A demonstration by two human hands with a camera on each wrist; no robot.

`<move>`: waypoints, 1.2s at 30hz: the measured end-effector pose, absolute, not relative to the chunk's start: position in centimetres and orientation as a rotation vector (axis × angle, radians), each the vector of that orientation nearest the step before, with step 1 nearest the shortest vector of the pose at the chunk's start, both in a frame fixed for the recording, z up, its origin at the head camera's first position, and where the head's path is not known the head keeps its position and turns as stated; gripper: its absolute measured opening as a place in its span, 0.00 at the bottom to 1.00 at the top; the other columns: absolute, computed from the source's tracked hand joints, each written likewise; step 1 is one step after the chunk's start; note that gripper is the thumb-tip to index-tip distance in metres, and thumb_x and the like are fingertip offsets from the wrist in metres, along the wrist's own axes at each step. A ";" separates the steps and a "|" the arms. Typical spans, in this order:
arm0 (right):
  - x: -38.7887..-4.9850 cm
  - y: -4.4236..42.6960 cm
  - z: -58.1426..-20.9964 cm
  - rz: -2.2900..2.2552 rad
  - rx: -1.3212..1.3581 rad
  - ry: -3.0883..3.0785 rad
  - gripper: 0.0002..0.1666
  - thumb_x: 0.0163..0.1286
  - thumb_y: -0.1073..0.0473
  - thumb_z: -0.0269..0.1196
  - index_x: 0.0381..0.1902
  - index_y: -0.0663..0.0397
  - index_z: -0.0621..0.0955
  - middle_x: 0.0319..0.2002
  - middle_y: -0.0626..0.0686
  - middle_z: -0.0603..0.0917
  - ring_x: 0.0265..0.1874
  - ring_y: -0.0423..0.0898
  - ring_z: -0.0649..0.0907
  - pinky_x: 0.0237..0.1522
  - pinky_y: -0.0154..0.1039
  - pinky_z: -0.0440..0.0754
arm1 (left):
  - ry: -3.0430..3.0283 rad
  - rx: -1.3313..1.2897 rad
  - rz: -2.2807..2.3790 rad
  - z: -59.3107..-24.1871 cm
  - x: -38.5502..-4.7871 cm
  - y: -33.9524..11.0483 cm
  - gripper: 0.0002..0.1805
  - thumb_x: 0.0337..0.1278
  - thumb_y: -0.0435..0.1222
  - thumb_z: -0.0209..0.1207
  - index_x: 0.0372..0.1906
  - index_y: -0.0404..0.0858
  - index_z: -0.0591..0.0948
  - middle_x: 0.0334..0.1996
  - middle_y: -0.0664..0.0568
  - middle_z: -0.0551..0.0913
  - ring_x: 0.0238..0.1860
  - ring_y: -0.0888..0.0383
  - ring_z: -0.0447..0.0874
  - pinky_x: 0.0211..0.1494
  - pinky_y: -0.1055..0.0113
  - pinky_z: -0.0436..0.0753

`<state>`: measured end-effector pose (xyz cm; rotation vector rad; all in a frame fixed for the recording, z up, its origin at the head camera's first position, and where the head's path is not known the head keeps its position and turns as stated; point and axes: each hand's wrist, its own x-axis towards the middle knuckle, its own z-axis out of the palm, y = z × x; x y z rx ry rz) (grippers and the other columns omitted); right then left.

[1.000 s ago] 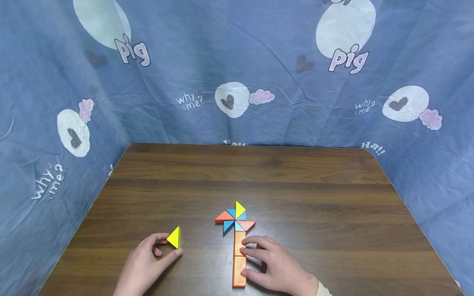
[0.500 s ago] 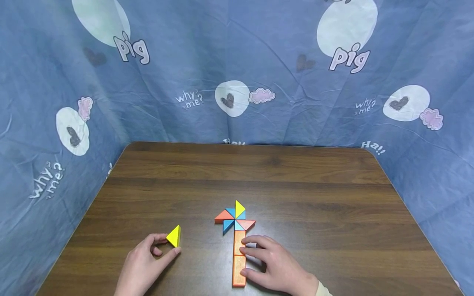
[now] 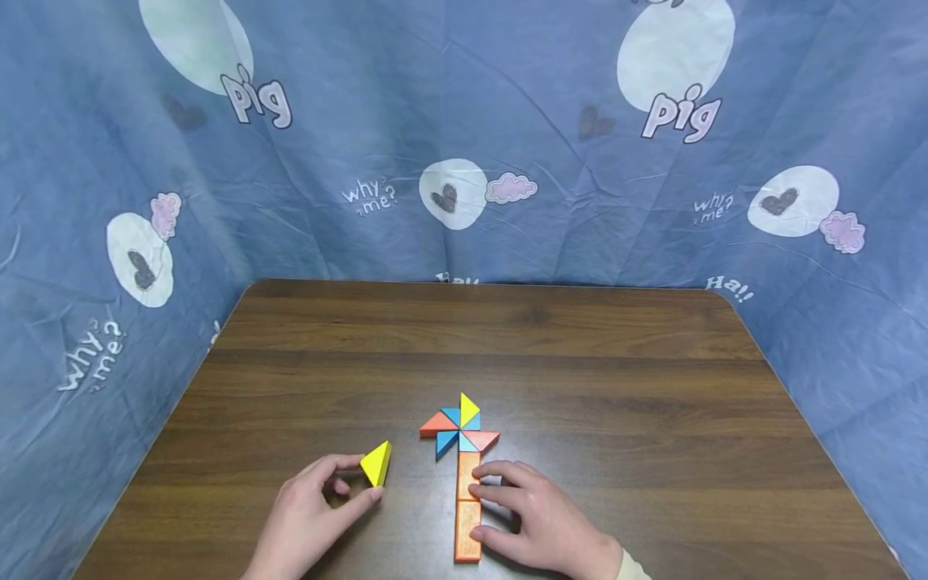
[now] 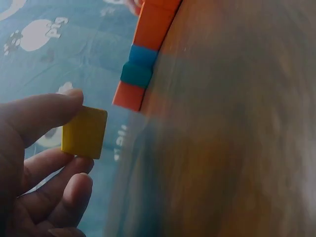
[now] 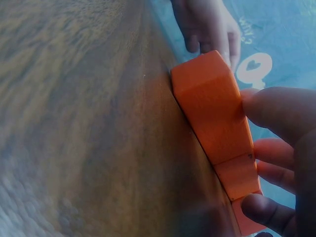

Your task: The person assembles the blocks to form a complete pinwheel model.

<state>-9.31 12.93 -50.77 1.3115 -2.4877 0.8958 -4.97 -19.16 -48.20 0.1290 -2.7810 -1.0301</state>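
Observation:
Between thumb and fingertips, my left hand pinches a yellow triangular block, tilted just above or at the table, left of the pinwheel shape. Its square side face shows in the left wrist view, where the yellow block is lit from behind. The pinwheel is made of small triangular blocks: yellow, red, blue and pink. Below it, two orange rectangular blocks lie end to end. My right hand rests its thumb and fingertips on their right edge.
The brown wooden table reaches back to a blue patterned cloth, which hangs behind it and along both sides. The orange blocks stand near the table's front, between the two hands.
My left hand has moved right with the yellow triangular block, closer to the pinwheel, and the block has turned slightly. My right hand and the laid blocks have stayed put.

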 end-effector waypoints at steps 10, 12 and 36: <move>-9.3 13.0 -50.7 0.897 1.329 -2.505 0.24 0.67 0.38 0.65 0.55 0.43 0.85 0.58 0.40 0.77 0.56 0.38 0.77 0.55 0.37 0.75 | -2.795 0.009 -1.094 -48.5 -5.6 -17.0 0.24 0.35 0.50 0.80 0.44 0.59 0.84 0.32 0.68 0.80 0.30 0.69 0.74 0.33 0.70 0.73; -9.3 13.0 -50.7 0.897 1.326 -2.510 0.24 0.67 0.38 0.64 0.55 0.42 0.85 0.58 0.40 0.76 0.55 0.38 0.77 0.55 0.38 0.76 | -2.784 -0.023 -1.102 -48.6 -5.7 -16.6 0.24 0.35 0.49 0.80 0.43 0.60 0.84 0.30 0.69 0.80 0.29 0.69 0.74 0.33 0.70 0.73; -9.4 13.1 -50.5 0.866 1.334 -2.570 0.25 0.68 0.37 0.62 0.56 0.41 0.84 0.59 0.39 0.76 0.57 0.37 0.75 0.55 0.41 0.76 | -2.903 -0.165 -1.091 -48.7 -6.4 -14.7 0.22 0.35 0.61 0.75 0.41 0.64 0.83 0.22 0.68 0.73 0.26 0.68 0.71 0.28 0.71 0.69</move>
